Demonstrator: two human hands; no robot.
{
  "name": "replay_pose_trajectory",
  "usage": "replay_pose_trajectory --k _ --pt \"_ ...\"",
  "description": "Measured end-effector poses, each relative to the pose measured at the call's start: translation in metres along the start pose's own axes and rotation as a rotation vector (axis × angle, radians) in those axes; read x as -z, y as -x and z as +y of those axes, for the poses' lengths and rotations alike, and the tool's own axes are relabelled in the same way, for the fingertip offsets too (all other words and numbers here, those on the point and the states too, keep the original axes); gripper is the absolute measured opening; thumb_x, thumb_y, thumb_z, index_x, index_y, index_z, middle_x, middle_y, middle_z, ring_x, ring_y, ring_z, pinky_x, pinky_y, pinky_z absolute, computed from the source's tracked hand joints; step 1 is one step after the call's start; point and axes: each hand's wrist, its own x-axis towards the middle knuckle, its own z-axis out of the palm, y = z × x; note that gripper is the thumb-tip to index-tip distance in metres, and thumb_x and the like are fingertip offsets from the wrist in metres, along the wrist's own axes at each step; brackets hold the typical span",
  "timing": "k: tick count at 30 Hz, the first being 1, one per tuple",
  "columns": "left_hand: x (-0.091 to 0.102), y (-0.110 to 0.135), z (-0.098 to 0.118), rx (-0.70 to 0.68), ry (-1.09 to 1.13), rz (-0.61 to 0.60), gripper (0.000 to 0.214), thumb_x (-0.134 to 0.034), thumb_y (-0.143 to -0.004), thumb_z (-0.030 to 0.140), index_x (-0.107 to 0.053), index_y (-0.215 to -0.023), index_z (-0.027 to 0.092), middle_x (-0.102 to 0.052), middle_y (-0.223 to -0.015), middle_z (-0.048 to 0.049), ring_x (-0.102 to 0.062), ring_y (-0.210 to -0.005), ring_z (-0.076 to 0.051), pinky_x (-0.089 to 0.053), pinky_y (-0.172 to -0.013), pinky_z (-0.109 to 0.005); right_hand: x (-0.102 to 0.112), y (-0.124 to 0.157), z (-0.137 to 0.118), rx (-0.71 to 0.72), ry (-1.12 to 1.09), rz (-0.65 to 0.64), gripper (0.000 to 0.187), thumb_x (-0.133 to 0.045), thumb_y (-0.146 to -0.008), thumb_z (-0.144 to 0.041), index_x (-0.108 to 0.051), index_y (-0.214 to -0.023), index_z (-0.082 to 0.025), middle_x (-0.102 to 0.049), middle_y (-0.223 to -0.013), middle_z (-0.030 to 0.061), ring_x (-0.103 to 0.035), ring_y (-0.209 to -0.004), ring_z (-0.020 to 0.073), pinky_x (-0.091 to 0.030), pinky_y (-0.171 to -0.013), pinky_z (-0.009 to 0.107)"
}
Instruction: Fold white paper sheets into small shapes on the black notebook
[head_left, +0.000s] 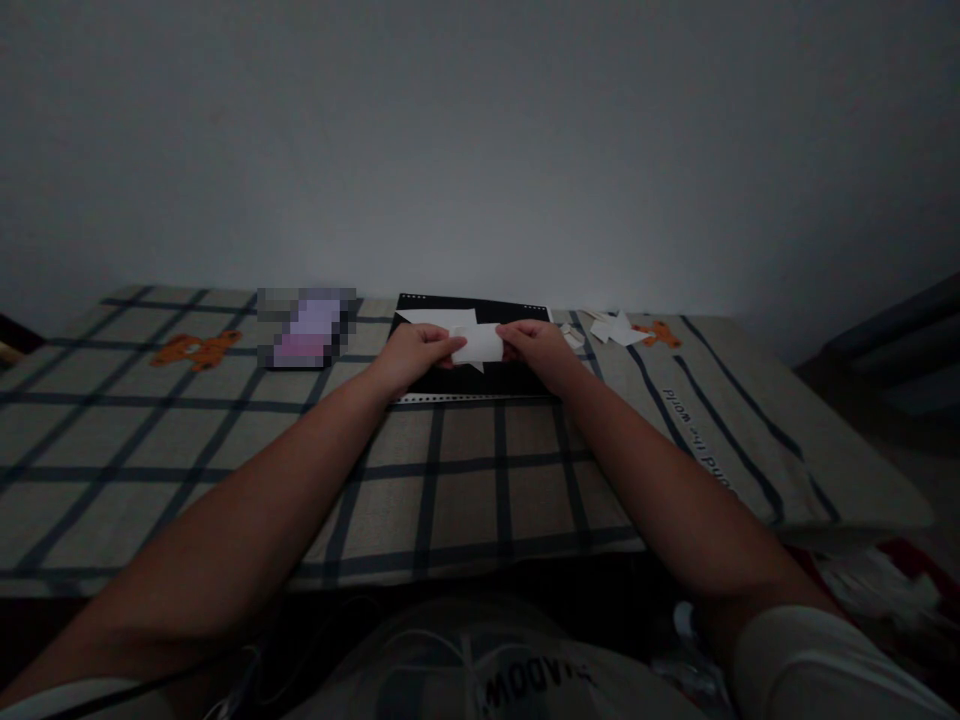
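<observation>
Both my hands meet over a black sheet at the far side of the table. My left hand pinches the left end of a small white paper piece, fingers closed on it. My right hand grips its right end the same way. The piece is held just above the black sheet. Behind it, a larger white paper shape with pointed corners lies on the black sheet.
A checked tablecloth with orange bear prints covers the table. Several white paper scraps lie at the back right. A blurred purple-pink object sits at the back left. A plain wall stands right behind the table.
</observation>
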Motion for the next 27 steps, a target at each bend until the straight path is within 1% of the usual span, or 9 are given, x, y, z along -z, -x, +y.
replay_pose_trajectory --k 3,6,10,14,17,20,24,27 --pt "-0.0002 0.0024 0.004 -0.015 -0.005 -0.009 0.04 -0.087 -0.066 0.057 -0.071 -0.063 0.02 -0.069 -0.06 -0.0032 -0.058 -0.055 -0.014 -0.047 -0.056 -0.028 0.0019 0.0007 0.0001 0.036 0.086 -0.005 0.024 -0.073 -0.086 -0.042 -0.076 -0.073 -0.022 -0.072 -0.069 0.0025 -0.064 -0.067 0.0173 -0.053 -0.069 0.033" --pt "-0.0008 0.0033 0.0053 -0.017 -0.004 0.002 0.041 -0.087 -0.063 0.058 -0.069 -0.06 0.021 -0.066 -0.056 -0.0021 -0.056 -0.052 -0.013 -0.045 -0.053 -0.027 0.0026 0.0012 -0.0003 0.051 0.119 -0.006 0.028 -0.072 -0.086 -0.046 -0.075 -0.073 -0.022 -0.072 -0.068 0.0025 -0.064 -0.066 0.0172 -0.053 -0.068 0.033" --pt "-0.0006 0.0012 0.0014 -0.014 -0.001 0.02 0.039 -0.088 -0.064 0.055 -0.069 -0.06 0.021 -0.067 -0.056 -0.002 -0.057 -0.052 -0.013 -0.044 -0.052 -0.026 0.002 0.0015 -0.0008 0.046 0.078 -0.012 0.027 -0.076 -0.083 -0.047 -0.076 -0.074 -0.022 -0.073 -0.068 0.0024 -0.065 -0.066 0.0176 -0.055 -0.068 0.033" --pt "0.0004 -0.0019 -0.0035 -0.006 0.002 0.037 0.035 -0.088 -0.069 0.052 -0.072 -0.064 0.02 -0.069 -0.059 -0.0023 -0.06 -0.054 -0.014 -0.046 -0.055 -0.026 0.0019 0.0011 0.0004 0.021 0.007 -0.005 0.023 -0.08 -0.079 -0.045 -0.078 -0.078 -0.022 -0.076 -0.075 0.0037 -0.066 -0.069 0.0174 -0.057 -0.072 0.035" --pt "0.0002 -0.002 -0.0028 0.006 0.009 0.028 0.033 -0.088 -0.072 0.049 -0.073 -0.067 0.02 -0.071 -0.064 -0.0033 -0.062 -0.057 -0.014 -0.05 -0.059 -0.028 0.0026 0.0007 0.0015 0.012 -0.022 -0.016 0.023 -0.084 -0.075 -0.043 -0.08 -0.083 -0.021 -0.077 -0.078 0.0044 -0.066 -0.07 0.0173 -0.057 -0.073 0.036" --pt "-0.0005 -0.0003 0.0002 0.021 0.018 0.018 0.032 -0.088 -0.074 0.046 -0.072 -0.067 0.02 -0.071 -0.065 -0.0031 -0.062 -0.059 -0.015 -0.052 -0.063 -0.03 0.0031 0.0006 0.0018 0.004 -0.036 -0.021 0.025 -0.087 -0.072 -0.042 -0.08 -0.083 -0.021 -0.077 -0.078 0.0042 -0.066 -0.07 0.0174 -0.057 -0.074 0.036" --pt "-0.0003 0.0013 0.0011 0.023 0.04 -0.006 0.029 -0.088 -0.075 0.045 -0.074 -0.068 0.02 -0.071 -0.066 -0.0029 -0.062 -0.06 -0.015 -0.053 -0.063 -0.03 0.0025 0.0005 0.0021 -0.021 -0.075 -0.016 0.022 -0.087 -0.072 -0.038 -0.079 -0.083 -0.021 -0.077 -0.079 0.0038 -0.066 -0.07 0.0165 -0.057 -0.074 0.035" --pt "0.0011 0.0004 -0.0017 0.002 0.021 -0.019 0.031 -0.086 -0.077 0.047 -0.074 -0.07 0.02 -0.07 -0.066 -0.0026 -0.061 -0.059 -0.015 -0.051 -0.062 -0.029 0.0021 0.0001 0.0031 -0.03 -0.088 -0.015 0.02 -0.087 -0.071 -0.036 -0.079 -0.082 -0.021 -0.077 -0.079 0.0035 -0.066 -0.069 0.0158 -0.057 -0.073 0.034"
